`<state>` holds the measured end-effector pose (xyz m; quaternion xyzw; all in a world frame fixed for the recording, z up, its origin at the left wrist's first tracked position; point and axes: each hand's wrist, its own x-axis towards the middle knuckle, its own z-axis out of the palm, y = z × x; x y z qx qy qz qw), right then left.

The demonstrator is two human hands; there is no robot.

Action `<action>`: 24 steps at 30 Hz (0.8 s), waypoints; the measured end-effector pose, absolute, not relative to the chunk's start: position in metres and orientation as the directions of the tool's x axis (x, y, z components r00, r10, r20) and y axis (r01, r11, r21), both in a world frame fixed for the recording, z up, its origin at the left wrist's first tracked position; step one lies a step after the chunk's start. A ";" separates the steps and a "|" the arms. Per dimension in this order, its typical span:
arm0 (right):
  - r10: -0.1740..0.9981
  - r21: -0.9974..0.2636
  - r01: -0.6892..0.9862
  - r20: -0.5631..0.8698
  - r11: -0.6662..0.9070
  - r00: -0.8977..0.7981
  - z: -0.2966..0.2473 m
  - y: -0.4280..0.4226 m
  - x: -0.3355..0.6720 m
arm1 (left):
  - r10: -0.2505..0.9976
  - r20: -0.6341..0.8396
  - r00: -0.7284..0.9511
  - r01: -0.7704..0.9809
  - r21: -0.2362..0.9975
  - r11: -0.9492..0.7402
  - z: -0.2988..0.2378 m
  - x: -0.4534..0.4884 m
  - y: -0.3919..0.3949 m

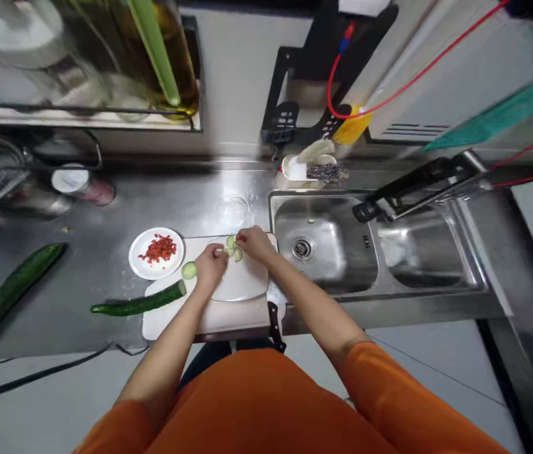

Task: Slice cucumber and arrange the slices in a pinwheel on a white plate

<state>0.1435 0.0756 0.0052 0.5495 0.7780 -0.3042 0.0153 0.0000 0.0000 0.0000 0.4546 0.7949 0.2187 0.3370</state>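
Observation:
My left hand [210, 263] and my right hand [253, 243] meet over a white plate [240, 287] that lies on a white cutting board [167, 321]. Both pinch thin pale cucumber slices [232, 247] at the plate's far edge. One loose slice [189, 270] lies just left of my left hand. A cut cucumber [138, 304] rests across the board's left side, cut end toward the plate. A black knife handle [275, 325] sticks out at the board's near right corner.
A small white plate of chopped red bits [156, 252] sits left of the board. A whole cucumber [6, 296] lies far left on the steel counter [106, 221]. A double sink [323, 246] with a black faucet [418, 183] is to the right.

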 end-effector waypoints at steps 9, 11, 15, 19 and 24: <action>0.861 -0.424 0.878 -0.336 0.223 -0.381 0.006 0.070 0.141 | 0.862 -0.350 -0.367 0.554 0.662 0.504 -0.008 0.001 -0.001; 0.867 -0.412 0.885 -0.336 0.217 -0.369 0.005 0.069 0.140 | 0.866 -0.342 -0.366 0.565 0.658 0.499 -0.009 0.002 -0.001; 0.883 -0.392 0.894 -0.313 0.215 -0.349 0.002 0.066 0.140 | 0.882 -0.320 -0.347 0.587 0.659 0.470 -0.010 0.003 -0.002; 0.903 -0.376 0.897 -0.258 0.234 -0.343 -0.003 0.062 0.142 | 0.896 -0.293 -0.334 0.612 0.656 0.442 -0.011 0.003 -0.003; 0.920 -0.360 0.901 -0.209 0.241 -0.330 -0.007 0.059 0.143 | 0.911 -0.259 -0.321 0.640 0.650 0.410 -0.015 0.004 -0.003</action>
